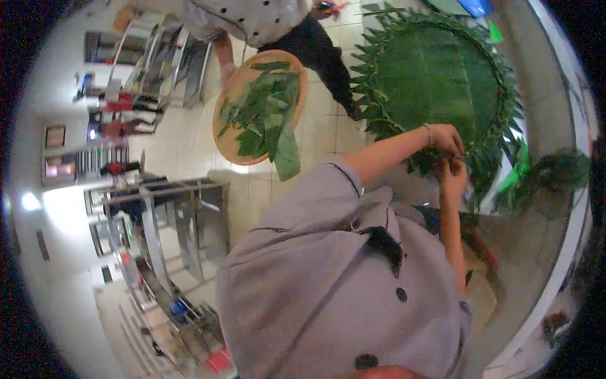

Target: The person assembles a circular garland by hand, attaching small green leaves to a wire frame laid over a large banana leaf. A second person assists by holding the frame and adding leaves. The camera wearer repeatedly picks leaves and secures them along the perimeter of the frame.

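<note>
A large round tray lined with banana leaf [435, 82] lies at the upper right. Around it runs a border of folded, pointed leaf pieces [372, 120]. At the near part of this border my left hand [447, 140], with a bracelet at the wrist, is closed with the fingers bent down. Just below it, my right hand [452, 179] is closed too, its fingertips meeting those of the left. Both pinch at the leaf border; what lies between the fingertips is too small to make out.
A person [252, 22] in a spotted top stands at the far left beside a round tan tray [225, 142] of cut leaves, one hand at its rim. Loose green strips [517, 165] lie right of my hands. Metal racks [164, 215] stand left; several people are in the background.
</note>
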Demonstrator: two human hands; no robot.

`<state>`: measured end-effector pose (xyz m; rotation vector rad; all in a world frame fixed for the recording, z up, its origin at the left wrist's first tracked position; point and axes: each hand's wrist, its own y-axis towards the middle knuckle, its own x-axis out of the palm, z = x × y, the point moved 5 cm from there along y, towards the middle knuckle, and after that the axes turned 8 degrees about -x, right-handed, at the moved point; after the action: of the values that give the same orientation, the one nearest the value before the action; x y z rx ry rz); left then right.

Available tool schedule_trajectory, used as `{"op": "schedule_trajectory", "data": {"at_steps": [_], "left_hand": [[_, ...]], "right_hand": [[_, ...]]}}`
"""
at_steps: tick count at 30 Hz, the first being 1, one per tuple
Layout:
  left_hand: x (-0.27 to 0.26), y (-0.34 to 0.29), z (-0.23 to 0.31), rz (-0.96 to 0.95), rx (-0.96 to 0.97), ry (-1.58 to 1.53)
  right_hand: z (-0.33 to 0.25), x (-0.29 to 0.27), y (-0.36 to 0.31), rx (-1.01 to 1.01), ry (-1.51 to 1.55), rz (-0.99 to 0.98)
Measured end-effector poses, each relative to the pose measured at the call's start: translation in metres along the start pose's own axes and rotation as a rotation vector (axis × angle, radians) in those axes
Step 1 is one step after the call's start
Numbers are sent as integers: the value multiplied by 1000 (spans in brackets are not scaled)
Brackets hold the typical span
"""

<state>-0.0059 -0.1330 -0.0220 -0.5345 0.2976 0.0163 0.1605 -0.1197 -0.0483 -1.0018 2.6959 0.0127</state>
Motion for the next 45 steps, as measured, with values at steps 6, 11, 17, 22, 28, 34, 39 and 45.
{"op": "schedule_trajectory", "data": {"at_steps": [6,11,17,22,28,34,39,45], "left_hand": [[6,2,-33,97,46,-33],[2,2,3,150,59,96],[-6,4,-11,153,-66,84],[-21,9,-16,144,41,337],[-14,20,-7,39,-270,334],[2,28,29,57,-184,501],[0,22,31,134,283,333],[5,17,38,110,343,441]], "right_hand": [[-2,3,-8,-6,-165,-95],[11,-9,-2,228,33,-138],[27,0,6,-57,-202,-37],[10,15,1,69,7,-88],[22,15,-2,119,48,-64],[27,0,-3,169,62,-48],[15,4,-2,193,-17,-63],[9,0,-3,85,-72,-29]]}}
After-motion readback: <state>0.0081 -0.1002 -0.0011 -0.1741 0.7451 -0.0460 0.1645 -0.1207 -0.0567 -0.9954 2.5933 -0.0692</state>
